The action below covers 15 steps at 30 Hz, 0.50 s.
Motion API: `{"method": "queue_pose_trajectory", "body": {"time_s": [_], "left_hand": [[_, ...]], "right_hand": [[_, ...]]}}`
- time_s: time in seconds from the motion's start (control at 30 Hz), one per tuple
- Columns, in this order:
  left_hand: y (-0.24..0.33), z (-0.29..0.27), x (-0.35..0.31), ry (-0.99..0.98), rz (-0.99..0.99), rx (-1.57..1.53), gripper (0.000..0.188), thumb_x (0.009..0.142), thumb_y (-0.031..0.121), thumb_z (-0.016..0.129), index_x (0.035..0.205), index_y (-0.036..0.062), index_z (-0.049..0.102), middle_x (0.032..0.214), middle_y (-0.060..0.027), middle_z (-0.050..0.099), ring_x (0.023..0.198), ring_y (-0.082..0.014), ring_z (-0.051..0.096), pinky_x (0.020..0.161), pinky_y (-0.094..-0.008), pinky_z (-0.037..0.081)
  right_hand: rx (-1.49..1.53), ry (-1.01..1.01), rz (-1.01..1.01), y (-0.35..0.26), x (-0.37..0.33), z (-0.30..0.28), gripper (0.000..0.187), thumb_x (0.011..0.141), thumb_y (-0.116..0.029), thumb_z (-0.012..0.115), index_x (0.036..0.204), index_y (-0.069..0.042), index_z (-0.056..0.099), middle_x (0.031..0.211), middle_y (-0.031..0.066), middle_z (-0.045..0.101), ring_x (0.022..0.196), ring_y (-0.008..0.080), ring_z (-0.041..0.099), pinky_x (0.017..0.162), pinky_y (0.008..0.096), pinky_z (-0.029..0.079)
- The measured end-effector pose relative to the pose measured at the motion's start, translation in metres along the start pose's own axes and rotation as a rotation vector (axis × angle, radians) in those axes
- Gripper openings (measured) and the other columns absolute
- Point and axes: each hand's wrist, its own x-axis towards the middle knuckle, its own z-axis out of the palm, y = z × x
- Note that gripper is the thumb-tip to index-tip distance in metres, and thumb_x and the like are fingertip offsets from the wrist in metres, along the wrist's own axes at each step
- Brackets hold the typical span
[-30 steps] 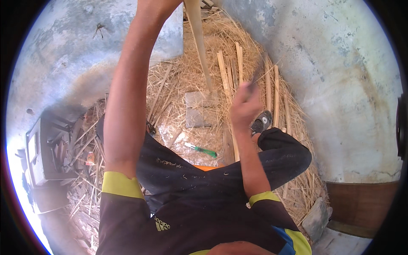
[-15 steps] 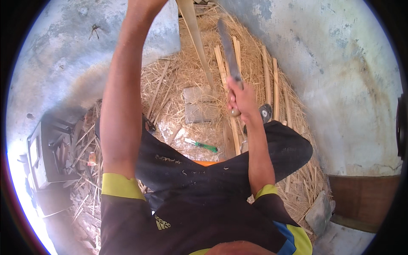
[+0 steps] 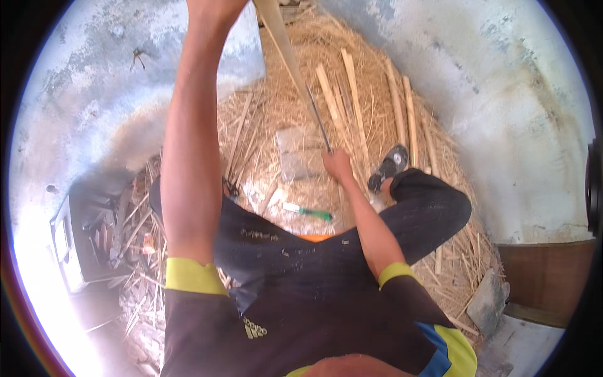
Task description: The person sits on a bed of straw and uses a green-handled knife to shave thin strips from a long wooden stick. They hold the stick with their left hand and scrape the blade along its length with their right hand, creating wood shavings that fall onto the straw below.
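A long pale strip (image 3: 281, 39) that looks like split bamboo slants down from the upper edge. My left hand (image 3: 217, 7) is raised beside the strip's upper end and appears to hold it up; its fingers are cut off by the picture's edge. My right hand (image 3: 339, 164) is closed round the handle of a machete (image 3: 319, 118). The dark blade is seen nearly edge-on and points up and away, along the right side of the strip's lower part. Whether blade and strip touch is hard to tell.
Between my legs lie a green-handled knife (image 3: 314, 213) and grey blocks (image 3: 295, 166) among straw-like shavings (image 3: 301, 38). Loose pale strips (image 3: 357, 103) lie to the right. Weathered walls (image 3: 490, 125) curve round both sides. A stone slab (image 3: 488, 305) rests at lower right.
The machete has come down and left from its raised place, and its blade is now alongside the strip. My right foot shows more. The left arm holds nearly the same pose.
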Motion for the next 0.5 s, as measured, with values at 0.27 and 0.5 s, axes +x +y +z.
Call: {"method": "queue_pose_trajectory", "body": {"time_s": [0.27,0.5], "left_hand": [[0.023,0.011,0.002,-0.066,0.035,0.044,0.051,0.096,0.043,0.046,0.057,0.0101,0.044,0.051,0.0039,0.039,0.046,-0.0061,0.041,0.045,-0.0238,0.035],[-0.005,0.023,0.005,-0.144,-0.055,0.000,0.050,0.095,0.045,0.048,0.059,0.0103,0.045,0.053,0.0041,0.040,0.048,-0.0059,0.042,0.046,-0.0244,0.036]], "right_hand": [[0.220,-0.300,0.103,-0.039,-0.031,-0.061,0.034,0.082,-0.028,0.060,0.077,0.006,0.058,0.059,0.0173,0.059,0.051,0.0304,0.058,0.057,0.0410,0.049],[-0.191,0.050,-0.026,-0.032,-0.045,-0.015,0.039,0.083,-0.029,0.059,0.074,0.009,0.061,0.063,0.0259,0.060,0.064,0.0376,0.064,0.062,0.0443,0.049]]}}
